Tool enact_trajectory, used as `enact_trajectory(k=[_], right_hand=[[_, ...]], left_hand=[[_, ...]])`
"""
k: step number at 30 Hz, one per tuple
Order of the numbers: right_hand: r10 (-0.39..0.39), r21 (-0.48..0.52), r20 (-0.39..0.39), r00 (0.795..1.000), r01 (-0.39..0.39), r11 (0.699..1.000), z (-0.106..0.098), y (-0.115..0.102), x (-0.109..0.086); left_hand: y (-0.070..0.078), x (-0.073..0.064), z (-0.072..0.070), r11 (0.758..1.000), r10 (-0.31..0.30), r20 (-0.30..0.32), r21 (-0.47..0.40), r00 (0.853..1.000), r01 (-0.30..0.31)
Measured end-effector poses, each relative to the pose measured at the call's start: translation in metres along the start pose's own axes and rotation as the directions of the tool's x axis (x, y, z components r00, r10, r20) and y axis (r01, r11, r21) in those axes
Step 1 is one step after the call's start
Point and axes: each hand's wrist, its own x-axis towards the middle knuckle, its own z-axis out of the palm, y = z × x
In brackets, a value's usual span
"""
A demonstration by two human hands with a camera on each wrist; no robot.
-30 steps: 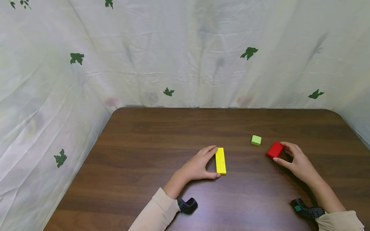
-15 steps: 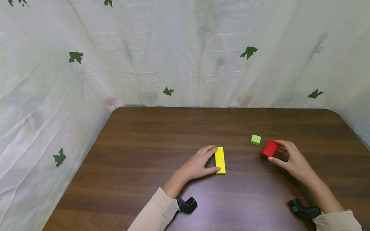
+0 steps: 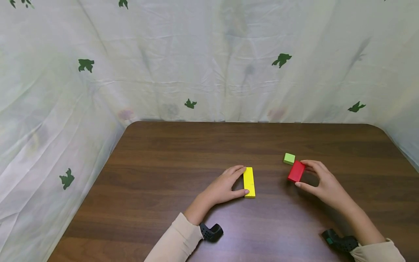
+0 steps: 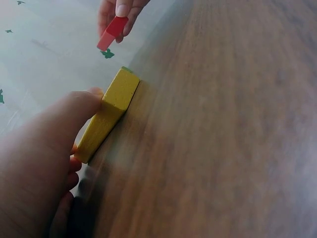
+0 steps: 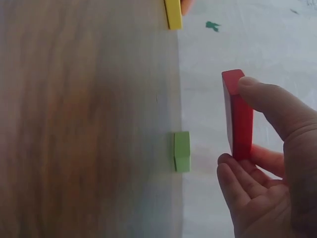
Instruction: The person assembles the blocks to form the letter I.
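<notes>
The right hand [image 3: 319, 182] pinches a small red rectangular wooden block [image 3: 296, 171] between thumb and fingers, lifted clear of the dark brown wooden worktop [image 3: 183, 153], toward its right side. A small light green wooden cube [image 3: 289, 158] lies on the worktop just beside the red block's far end. The left hand [image 3: 222, 187] rests near the middle of the worktop, thumb and fingertips curled against the two ends of a long flat yellow wooden block [image 3: 249, 182] lying flat there, well apart from the red block.
</notes>
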Motion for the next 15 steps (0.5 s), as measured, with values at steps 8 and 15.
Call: enact_trajectory(k=[8,15], right_hand=[[-0.046,-0.005,0.009,0.999,0.046,0.999,0.009,-0.01,0.0],[-0.065,0.019,0.049,0.997,0.064,0.998,0.016,-0.015,-0.001]], left_hand=[[-0.001,0.0,0.001,1.0,0.005,-0.009,-0.002,1.0,-0.005],[0.0,0.0,0.0,1.0,0.001,-0.009,-0.001,1.0,-0.001]])
